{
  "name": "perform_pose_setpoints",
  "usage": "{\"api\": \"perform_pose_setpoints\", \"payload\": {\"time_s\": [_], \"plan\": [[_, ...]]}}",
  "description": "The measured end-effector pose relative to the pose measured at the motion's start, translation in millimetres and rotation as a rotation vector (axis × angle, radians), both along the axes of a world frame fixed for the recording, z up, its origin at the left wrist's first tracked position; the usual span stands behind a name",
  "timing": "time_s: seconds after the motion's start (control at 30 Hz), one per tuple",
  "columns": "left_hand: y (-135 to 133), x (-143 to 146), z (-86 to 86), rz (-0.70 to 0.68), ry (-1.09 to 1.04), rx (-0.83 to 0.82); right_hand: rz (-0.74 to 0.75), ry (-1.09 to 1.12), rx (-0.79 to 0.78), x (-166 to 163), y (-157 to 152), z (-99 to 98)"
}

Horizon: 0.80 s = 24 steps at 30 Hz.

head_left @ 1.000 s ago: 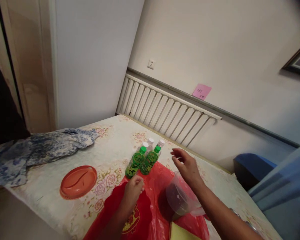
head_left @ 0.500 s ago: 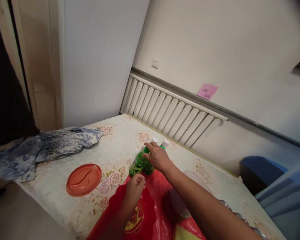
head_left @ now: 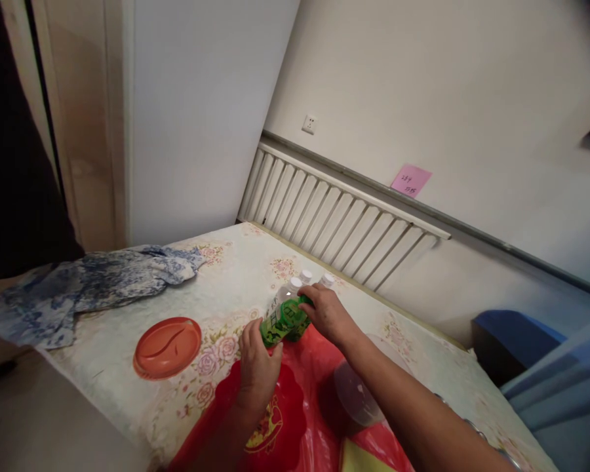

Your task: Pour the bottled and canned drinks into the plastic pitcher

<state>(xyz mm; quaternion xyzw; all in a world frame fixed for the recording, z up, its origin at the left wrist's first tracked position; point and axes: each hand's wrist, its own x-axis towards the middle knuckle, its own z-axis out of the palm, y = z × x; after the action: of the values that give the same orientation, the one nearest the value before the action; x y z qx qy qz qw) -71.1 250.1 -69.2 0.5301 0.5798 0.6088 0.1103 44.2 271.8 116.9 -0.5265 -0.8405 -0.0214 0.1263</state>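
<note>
The green bottle (head_left: 282,320) is half hidden: the right hand (head_left: 327,313) covers its upper side and the left hand (head_left: 256,357) its base, so only the green body with pale lettering and its white cap show between them. It is tilted, cap pointing toward the far edge of the worktop (head_left: 226,282), and sits near the middle of that worktop, just above the far rim of the red plastic bag (head_left: 295,406). The right fingers (head_left: 309,295) are clamped over the bottle near its neck; the left fingers (head_left: 255,331) close around the bottom end. Behind it, two more white caps (head_left: 305,276) mark other bottles, their bodies blocked by the held one and the right hand. A clear plastic cup (head_left: 361,393) lies on the bag, partly under the right forearm, its outline hard to make out. Toward the left edge rests an orange lid (head_left: 167,339), and further toward the left corner a blue-and-white cloth (head_left: 93,288), cut off by the frame. A yellow thing (head_left: 368,459) at the near edge is clipped by the picture.
</note>
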Motion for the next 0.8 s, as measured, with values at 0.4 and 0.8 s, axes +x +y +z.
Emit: {"api": "perform_pose_setpoints", "payload": {"time_s": [0.4,0.8], "plan": [[-13.8,5.9,12.1,-0.217,0.175,0.046,0.168,0.143,0.030,20.7,-47.9,13.3],[-20.3,7.0,24.5,-0.348,0.126,0.085,0.118,0.216,-0.045,34.6,-80.9,21.1]]}}
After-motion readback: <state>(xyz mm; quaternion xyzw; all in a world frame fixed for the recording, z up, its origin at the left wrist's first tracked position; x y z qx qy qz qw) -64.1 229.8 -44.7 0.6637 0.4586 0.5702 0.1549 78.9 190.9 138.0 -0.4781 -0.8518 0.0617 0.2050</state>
